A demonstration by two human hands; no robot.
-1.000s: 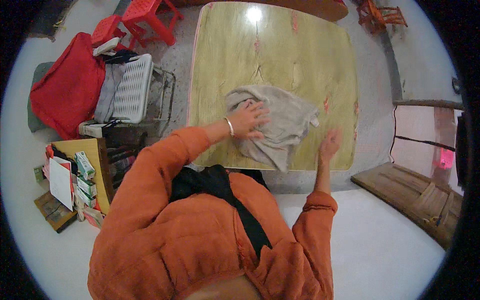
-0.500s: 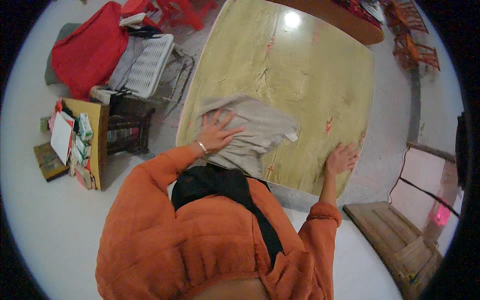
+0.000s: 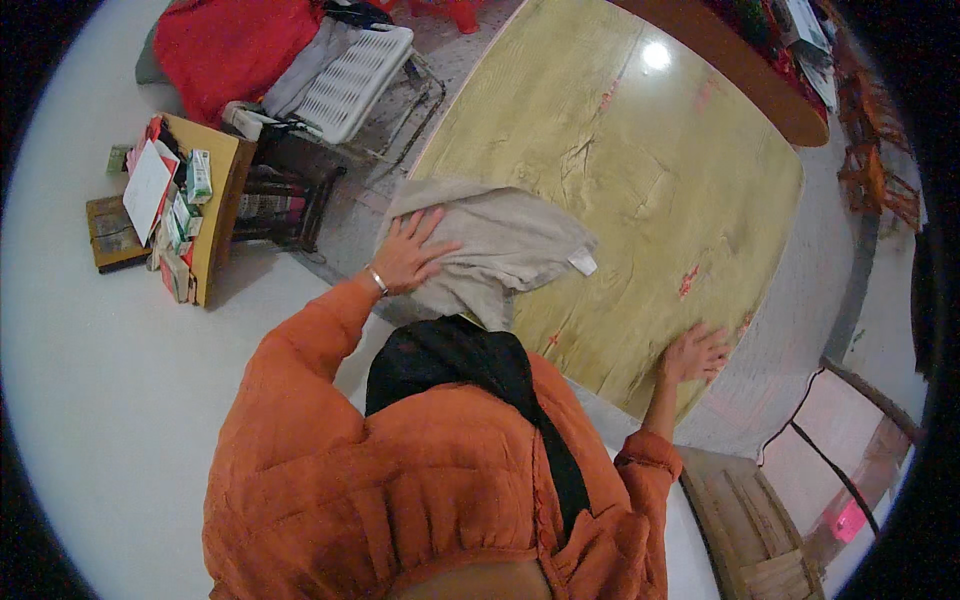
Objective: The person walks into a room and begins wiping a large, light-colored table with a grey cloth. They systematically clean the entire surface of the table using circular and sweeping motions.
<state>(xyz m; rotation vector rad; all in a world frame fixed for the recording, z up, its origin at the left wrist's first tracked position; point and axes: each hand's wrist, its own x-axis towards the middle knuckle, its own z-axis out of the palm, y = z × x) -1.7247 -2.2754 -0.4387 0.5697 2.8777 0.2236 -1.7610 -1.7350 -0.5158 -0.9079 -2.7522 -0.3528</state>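
Note:
My left hand [image 3: 410, 252] lies flat with fingers spread on a crumpled grey-beige cloth [image 3: 500, 245] at the near left corner of a yellow-green wooden table [image 3: 640, 190]. A small white tag shows on the cloth's right end. My right hand [image 3: 692, 352] rests with fingers spread on the table's near edge, well to the right of the cloth and holding nothing. I wear an orange jacket with a black scarf; a thin bangle circles my left wrist.
A small wooden side table [image 3: 205, 205] with boxes and papers stands at left. Behind it are a white slatted basket [image 3: 355, 70] on a metal frame and a red cloth pile [image 3: 235, 45]. A wooden bench [image 3: 750, 530] sits at lower right, a cable on the floor beside it.
The view has swung, so the table now sits to the right. My left hand has dragged the cloth toward the table's near left corner. My right hand stayed on the table's edge.

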